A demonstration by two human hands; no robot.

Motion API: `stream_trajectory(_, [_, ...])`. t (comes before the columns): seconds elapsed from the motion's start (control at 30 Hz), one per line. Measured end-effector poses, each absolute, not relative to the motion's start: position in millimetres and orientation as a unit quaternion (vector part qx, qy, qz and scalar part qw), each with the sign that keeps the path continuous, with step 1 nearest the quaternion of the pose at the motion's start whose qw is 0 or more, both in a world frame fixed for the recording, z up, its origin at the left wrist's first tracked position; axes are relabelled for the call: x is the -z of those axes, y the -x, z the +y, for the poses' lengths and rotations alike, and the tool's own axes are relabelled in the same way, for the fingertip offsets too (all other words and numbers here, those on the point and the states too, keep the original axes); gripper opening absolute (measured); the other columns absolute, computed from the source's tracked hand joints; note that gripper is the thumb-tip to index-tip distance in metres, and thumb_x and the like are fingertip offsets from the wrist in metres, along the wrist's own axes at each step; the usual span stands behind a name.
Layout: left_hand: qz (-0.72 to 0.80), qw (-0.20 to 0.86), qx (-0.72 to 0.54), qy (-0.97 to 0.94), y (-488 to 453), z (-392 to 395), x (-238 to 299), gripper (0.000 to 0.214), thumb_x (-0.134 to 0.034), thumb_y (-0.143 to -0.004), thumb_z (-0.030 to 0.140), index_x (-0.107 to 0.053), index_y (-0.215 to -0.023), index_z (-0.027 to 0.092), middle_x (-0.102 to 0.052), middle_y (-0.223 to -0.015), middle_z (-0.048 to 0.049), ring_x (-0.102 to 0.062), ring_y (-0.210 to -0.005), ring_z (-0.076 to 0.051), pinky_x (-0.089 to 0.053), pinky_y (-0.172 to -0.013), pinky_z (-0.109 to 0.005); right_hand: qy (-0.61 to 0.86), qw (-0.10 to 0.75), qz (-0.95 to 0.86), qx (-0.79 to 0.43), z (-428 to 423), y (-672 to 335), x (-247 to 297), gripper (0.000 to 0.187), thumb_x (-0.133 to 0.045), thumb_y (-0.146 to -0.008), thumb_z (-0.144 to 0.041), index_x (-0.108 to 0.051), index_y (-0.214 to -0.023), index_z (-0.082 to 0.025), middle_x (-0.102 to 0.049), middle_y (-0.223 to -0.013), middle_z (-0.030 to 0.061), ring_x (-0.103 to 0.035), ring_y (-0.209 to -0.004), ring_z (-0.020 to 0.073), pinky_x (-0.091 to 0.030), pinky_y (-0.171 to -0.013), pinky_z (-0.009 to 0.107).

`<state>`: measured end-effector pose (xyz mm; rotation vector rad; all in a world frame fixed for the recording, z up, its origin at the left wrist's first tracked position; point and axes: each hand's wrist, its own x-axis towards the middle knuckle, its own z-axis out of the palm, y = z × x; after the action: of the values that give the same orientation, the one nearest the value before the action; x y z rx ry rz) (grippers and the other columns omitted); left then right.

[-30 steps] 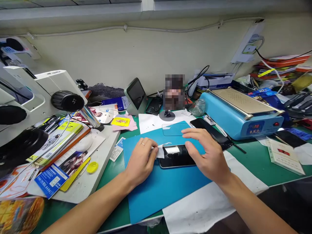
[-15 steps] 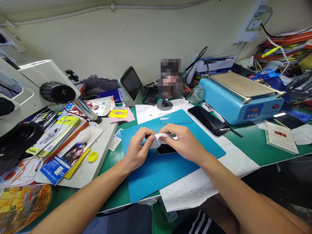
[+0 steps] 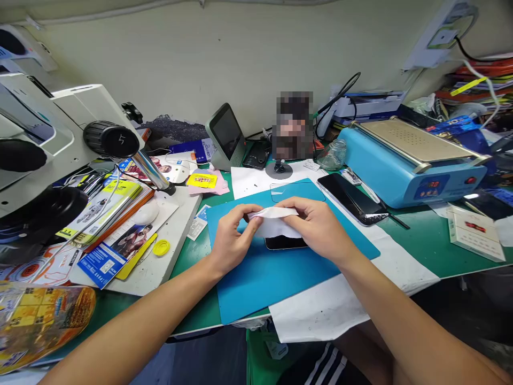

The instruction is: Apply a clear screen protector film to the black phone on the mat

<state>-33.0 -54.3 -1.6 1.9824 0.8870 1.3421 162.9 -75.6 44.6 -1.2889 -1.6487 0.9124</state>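
Observation:
Between both hands a white wipe (image 3: pixel 276 227) is stretched, its upper edge folded over. My left hand (image 3: pixel 237 235) pinches its left end between thumb and fingers. The right end is gripped by my right hand (image 3: pixel 315 227), thumb in front and fingers curled behind. Just beneath the wipe, a black phone (image 3: pixel 284 243) lies on the blue mat (image 3: pixel 256 289), its far part covered by the wipe and hands. Beyond the hands, a clear glass panel with a thin black border (image 3: pixel 298 193) rests at the mat's far edge.
A larger dark phone (image 3: pixel 350 198) lies right of the mat, before a blue heating-plate machine (image 3: pixel 417 160). A glass jar (image 3: pixel 333 155) stands behind. On the left are a microscope (image 3: pixel 108 139), stacked boxes and a yellow cap (image 3: pixel 161 247). A cigarette-style box (image 3: pixel 475 232) is far right.
The white wipe is now spread wider between my hands; before, it was bunched. My hands have moved slightly apart. The whole view has shifted a little.

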Motion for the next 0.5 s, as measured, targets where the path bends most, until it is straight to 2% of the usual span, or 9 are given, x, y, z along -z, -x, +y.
stream_trajectory(0.2, [0.339, 0.290, -0.495, -0.746, 33, -54, 0, 0.026, -0.051, -0.106, 0.039, -0.068, -0.101, 0.020, -0.070, -0.081, -0.0012, -0.060, -0.062, -0.014, -0.050, -0.059, -0.025, 0.493, 0.412, -0.648, -0.408, -84, -178, -42, 0.023, -0.064, -0.090, -0.039, -0.074, -0.102, -0.021, -0.076, -0.097, 0.0055, -0.070, -0.081, 0.0211, -0.054, -0.067, 0.032])
stream_trajectory(0.37, [0.293, 0.275, -0.494, -0.771, 34, -56, 2, 0.017, -0.059, -0.102, 0.035, -0.065, -0.111, 0.021, -0.070, -0.092, -0.0032, -0.063, -0.076, -0.016, -0.053, -0.071, -0.028, 0.489, 0.429, -0.639, -0.410, -89, -182, -38, 0.021, -0.065, -0.087, -0.029, -0.073, -0.105, -0.023, -0.076, -0.100, 0.0047, -0.072, -0.082, 0.0204, -0.057, -0.067, 0.031])
stream_trajectory(0.5, [0.246, 0.258, -0.492, -0.794, 34, -57, 3, 0.021, -0.056, -0.101, 0.023, -0.060, -0.121, 0.023, -0.068, -0.095, -0.0040, -0.064, -0.084, -0.018, -0.053, -0.078, -0.032, 0.486, 0.458, -0.637, -0.385, -91, -187, -33, 0.032, -0.061, -0.080, -0.015, -0.073, -0.108, -0.025, -0.075, -0.106, 0.0036, -0.072, -0.090, 0.0210, -0.060, -0.075, 0.033])
